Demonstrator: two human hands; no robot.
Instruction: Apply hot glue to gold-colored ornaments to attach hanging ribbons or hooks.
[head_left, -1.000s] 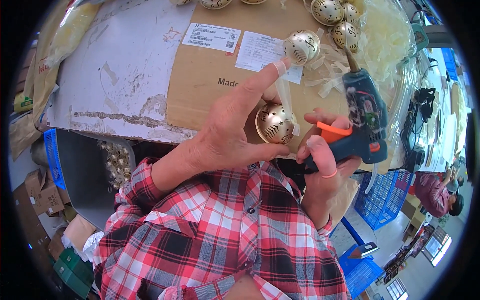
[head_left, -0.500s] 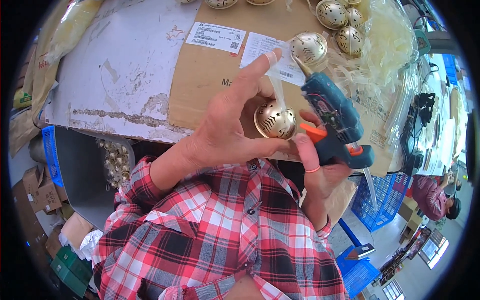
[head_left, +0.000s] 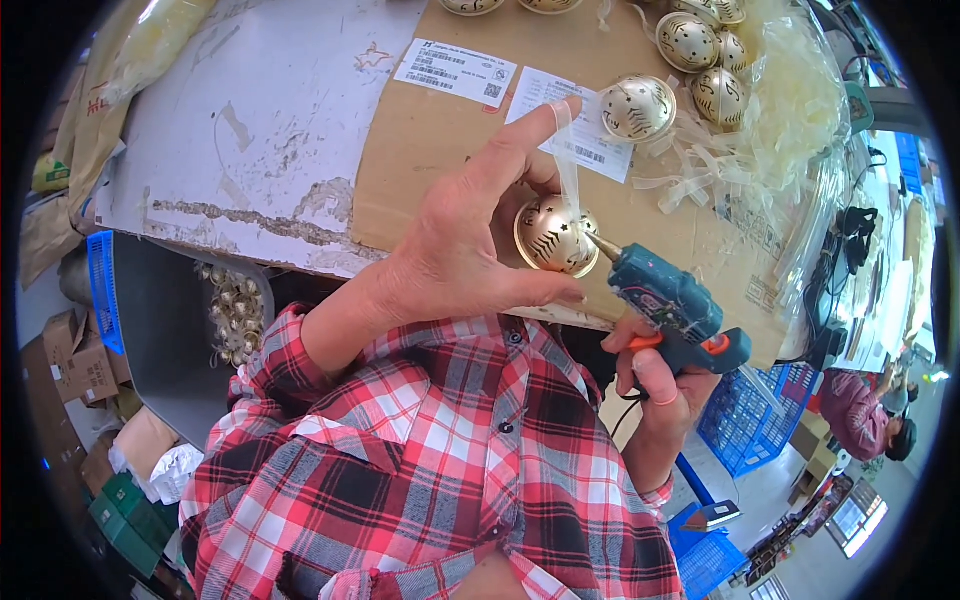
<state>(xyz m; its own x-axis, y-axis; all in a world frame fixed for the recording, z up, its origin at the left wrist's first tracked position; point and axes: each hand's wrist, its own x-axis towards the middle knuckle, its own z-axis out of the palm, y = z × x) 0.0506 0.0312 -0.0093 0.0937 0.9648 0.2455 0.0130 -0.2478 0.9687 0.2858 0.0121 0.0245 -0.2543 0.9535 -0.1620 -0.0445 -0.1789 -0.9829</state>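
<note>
My left hand has a strip of sheer pale ribbon looped over its raised index finger. The ribbon runs down to the top of a golden bell with dark cut-out patterns. Below the bell my thumb reaches across, and my other fingers curl beside it, partly hidden. In my right hand is a teal hot glue gun with an orange trigger. Its nozzle points left at the bell's top, close to the ribbon's lower end; whether it touches cannot be made out.
Another golden bell sits on the cardboard sheet, with several more behind it. Pale ribbon strips heap at the right. Left below the table, a grey bin holds small bells. A blue crate and another person are at right.
The glue gun has moved down and left, its nozzle going from beside the far bell to the top of the bell at my left hand. My left hand keeps the ribbon raised.
</note>
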